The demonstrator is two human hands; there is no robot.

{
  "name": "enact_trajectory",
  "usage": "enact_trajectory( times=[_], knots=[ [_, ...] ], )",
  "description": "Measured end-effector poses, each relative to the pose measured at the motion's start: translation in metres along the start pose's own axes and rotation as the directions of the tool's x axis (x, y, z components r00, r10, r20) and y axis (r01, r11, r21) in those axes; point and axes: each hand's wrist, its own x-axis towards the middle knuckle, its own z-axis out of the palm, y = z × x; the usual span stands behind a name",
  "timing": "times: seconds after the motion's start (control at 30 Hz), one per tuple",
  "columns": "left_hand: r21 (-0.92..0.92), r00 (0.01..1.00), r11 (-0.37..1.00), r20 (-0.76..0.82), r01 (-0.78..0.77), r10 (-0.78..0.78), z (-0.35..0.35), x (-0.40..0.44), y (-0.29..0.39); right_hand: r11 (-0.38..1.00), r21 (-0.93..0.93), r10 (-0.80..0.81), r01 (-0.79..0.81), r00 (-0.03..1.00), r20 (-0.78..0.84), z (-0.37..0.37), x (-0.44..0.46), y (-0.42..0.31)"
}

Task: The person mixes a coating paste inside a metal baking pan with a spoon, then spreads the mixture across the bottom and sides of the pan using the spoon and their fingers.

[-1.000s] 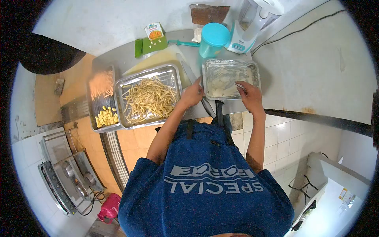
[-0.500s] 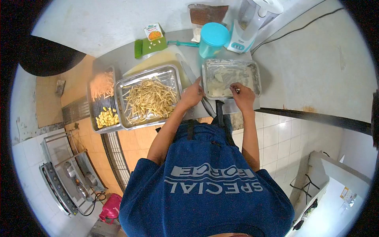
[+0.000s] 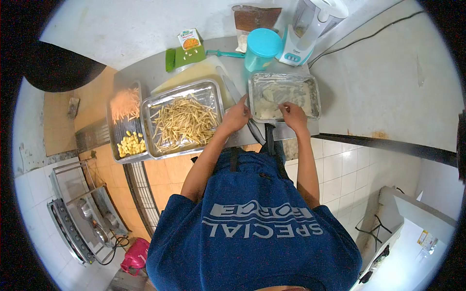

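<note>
Since the earlier frame, the right hand (image 3: 294, 116) has shifted slightly left over the near part of the right-hand tray (image 3: 314, 89), and its fingertips now reach into the pale mixture (image 3: 267, 105) spread across the bottom. Its fingers are narrow, drawn close together; whether they pinch something thin, I cannot tell. The left hand (image 3: 237, 116) stays at the left rim of the same tray, its forefinger reaching along the edge and the other fingers bent; how firmly it holds the rim, I cannot tell.

The mixture lies in uneven smears, with bare metal showing through in streaks. Just beyond the tray, a turquoise lidded container (image 3: 262, 48) stands upright, with a white blender (image 3: 294, 47) to its right. Behind the container to the left is a brown-and-clear packet (image 3: 255, 19).

Left of the left hand, a metal tray (image 3: 217, 87) holds a heap of pale yellow strips (image 3: 184, 122). A long blade (image 3: 230, 85) lies between the two trays, across the right edge of a pale cutting board (image 3: 204, 70). At the far left, a narrower tray (image 3: 116, 140) bears orange strips (image 3: 124, 104) at its far end and yellow chunks (image 3: 131, 144) at its near end. Farther back, a small printed packet (image 3: 190, 39) leans above a green sheet (image 3: 187, 57), with a turquoise-handled tool (image 3: 225, 53) to the right.
</note>
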Motion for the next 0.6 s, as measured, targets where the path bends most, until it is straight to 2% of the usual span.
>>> enact_trajectory(
  times=[0.1, 0.17, 0.3, 0.4, 0.5, 0.6],
  knots=[
    [-0.028, 1.0, 1.0, 0.009, 0.002, -0.002, -0.001, -0.001, -0.001, 0.993, -0.074, -0.097, 0.095, 0.995, -0.03, -0.005, 0.002, 0.002],
    [-0.059, 1.0, 0.998, -0.014, -0.021, 0.02, 0.001, -0.003, -0.004, 0.956, -0.237, -0.208, 0.174, 0.97, -0.129, -0.016, -0.001, 0.002],
    [-0.013, 0.997, 0.998, -0.031, -0.064, 0.064, 0.005, 0.0, -0.011, 0.961, -0.271, -0.1, 0.062, 0.986, -0.131, -0.039, -0.002, 0.002],
    [0.016, 1.0, 1.0, 0.018, -0.008, 0.008, 0.003, 0.0, -0.006, 0.946, -0.309, -0.156, 0.102, 0.976, -0.154, -0.034, -0.004, 0.011],
    [0.043, 1.0, 0.999, 0.01, 0.01, -0.01, 0.006, 0.002, -0.005, 0.936, -0.309, -0.21, 0.171, 0.973, -0.098, -0.017, -0.007, 0.015],
    [0.053, 1.0, 0.999, -0.011, 0.008, -0.007, 0.005, 0.002, -0.004, 0.903, -0.279, -0.349, 0.327, 0.937, -0.032, -0.005, -0.017, 0.001]
  ],
)
